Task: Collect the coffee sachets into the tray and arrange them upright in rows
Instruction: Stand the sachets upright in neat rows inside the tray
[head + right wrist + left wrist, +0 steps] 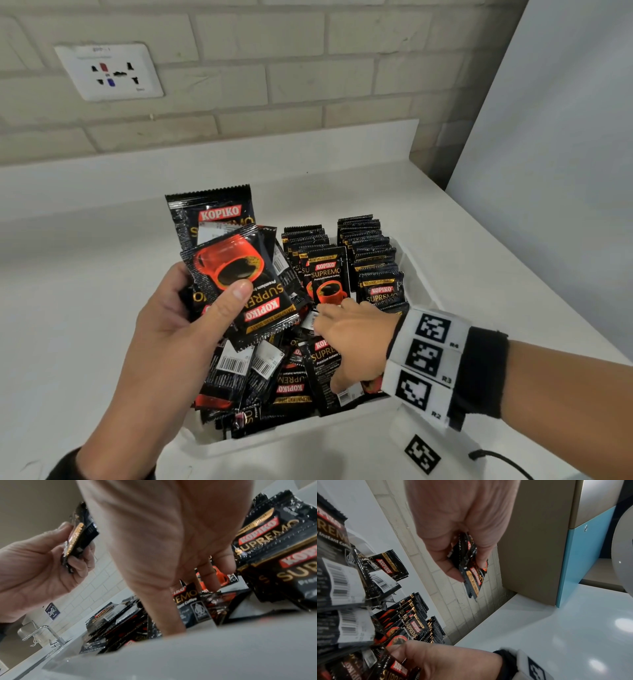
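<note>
black sachets (239, 284) pinched in left fingers (236, 291); right fingers (337, 308) spread on loose ones.

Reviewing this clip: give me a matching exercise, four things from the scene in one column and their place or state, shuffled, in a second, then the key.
Things:
1. left hand
2. right hand
3. upright sachets
4. wall socket

Place or state:
A. standing in rows at the far right of the tray
B. on the brick wall, upper left
C. holding a fanned bunch of sachets above the tray
D. reaching down into the loose sachets lying in the tray

Pairs: 1-C, 2-D, 3-A, 4-B
</note>
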